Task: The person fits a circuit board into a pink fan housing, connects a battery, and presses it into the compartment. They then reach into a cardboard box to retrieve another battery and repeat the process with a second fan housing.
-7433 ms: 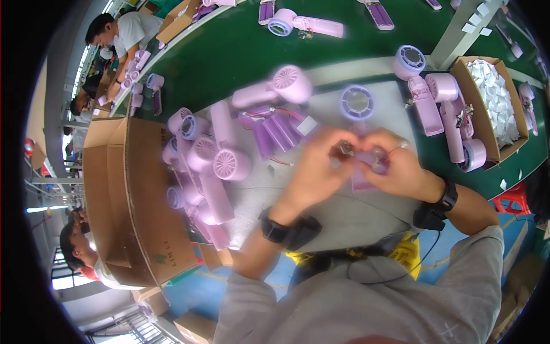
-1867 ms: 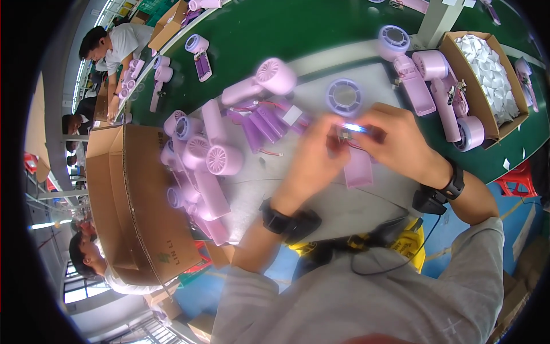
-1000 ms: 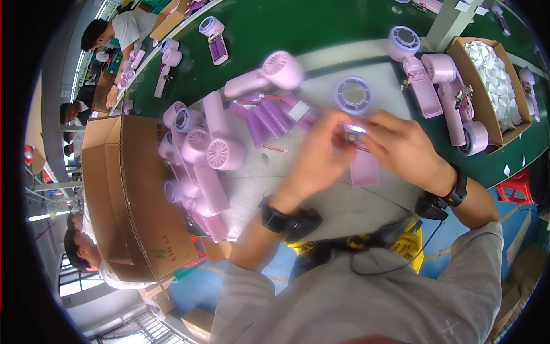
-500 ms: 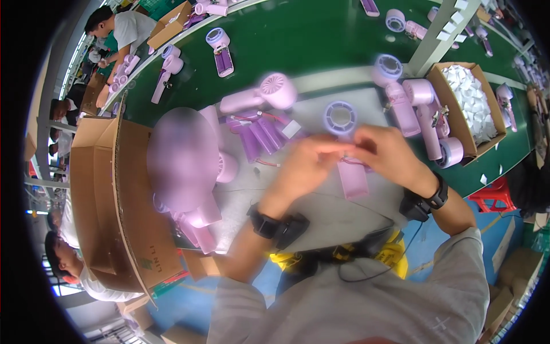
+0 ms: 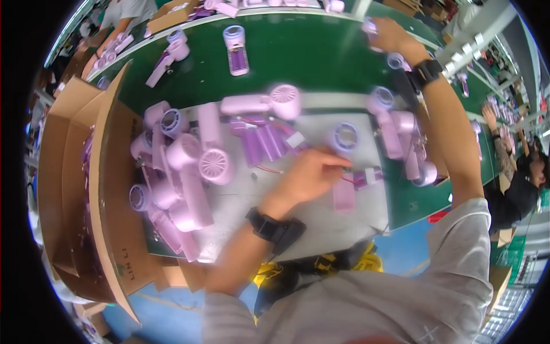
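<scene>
Hands (image 5: 306, 175) moved apart — grey mat (image 5: 366, 209), green tabletop (image 5: 309, 60), blue floor (image 5: 401, 243)

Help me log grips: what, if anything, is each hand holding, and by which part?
Left hand: apparently the near fan, at its handle's top, exact part hidden. Right hand: at a far fan, grip unclear.

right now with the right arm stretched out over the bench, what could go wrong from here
The outstretched right forearm passes close to the pink handheld fans on the right and could knock one. A red wire beside the purple battery pack lies close to the left hand; a tug might strain it. Fans overlap in the left pile, so one could slide.
</scene>
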`<state>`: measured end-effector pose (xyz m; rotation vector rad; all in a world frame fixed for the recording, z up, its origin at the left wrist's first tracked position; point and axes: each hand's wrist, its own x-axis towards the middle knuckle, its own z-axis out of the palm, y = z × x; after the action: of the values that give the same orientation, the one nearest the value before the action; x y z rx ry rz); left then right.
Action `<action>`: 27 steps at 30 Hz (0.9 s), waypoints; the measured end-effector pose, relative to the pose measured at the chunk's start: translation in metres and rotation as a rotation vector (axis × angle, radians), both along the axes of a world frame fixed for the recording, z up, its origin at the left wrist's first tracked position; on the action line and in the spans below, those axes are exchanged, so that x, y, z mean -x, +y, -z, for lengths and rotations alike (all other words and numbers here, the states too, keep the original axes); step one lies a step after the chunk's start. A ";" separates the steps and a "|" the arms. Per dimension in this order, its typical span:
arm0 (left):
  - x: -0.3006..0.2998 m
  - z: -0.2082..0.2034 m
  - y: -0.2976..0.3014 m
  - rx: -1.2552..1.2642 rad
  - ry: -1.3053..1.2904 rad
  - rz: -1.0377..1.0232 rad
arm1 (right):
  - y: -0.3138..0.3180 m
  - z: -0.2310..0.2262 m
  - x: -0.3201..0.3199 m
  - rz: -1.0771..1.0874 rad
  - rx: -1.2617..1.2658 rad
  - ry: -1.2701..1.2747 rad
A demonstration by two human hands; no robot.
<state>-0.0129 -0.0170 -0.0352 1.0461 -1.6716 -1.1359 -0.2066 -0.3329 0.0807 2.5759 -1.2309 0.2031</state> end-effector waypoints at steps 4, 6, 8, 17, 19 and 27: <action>0.011 0.010 0.002 0.024 0.019 -0.051 | -0.070 0.066 0.071 0.024 -0.019 0.328; 0.027 0.008 -0.007 0.061 0.054 -0.043 | -0.120 0.065 0.134 0.117 -0.175 0.237; 0.029 0.012 -0.004 0.069 0.037 -0.072 | -0.123 0.079 0.135 0.565 -0.318 0.479; 0.037 0.009 -0.005 0.095 0.019 -0.046 | -0.121 0.087 0.144 0.775 -0.036 0.303; 0.038 0.012 -0.008 0.111 0.036 -0.057 | -0.095 0.086 0.142 0.652 0.041 0.358; 0.021 0.008 -0.006 0.034 0.034 -0.024 | 0.109 -0.104 -0.045 0.051 -0.299 -0.133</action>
<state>-0.0341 -0.0230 -0.0432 1.0172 -1.6418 -1.1007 -0.1621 -0.2236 0.1846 2.8166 -1.4729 0.1953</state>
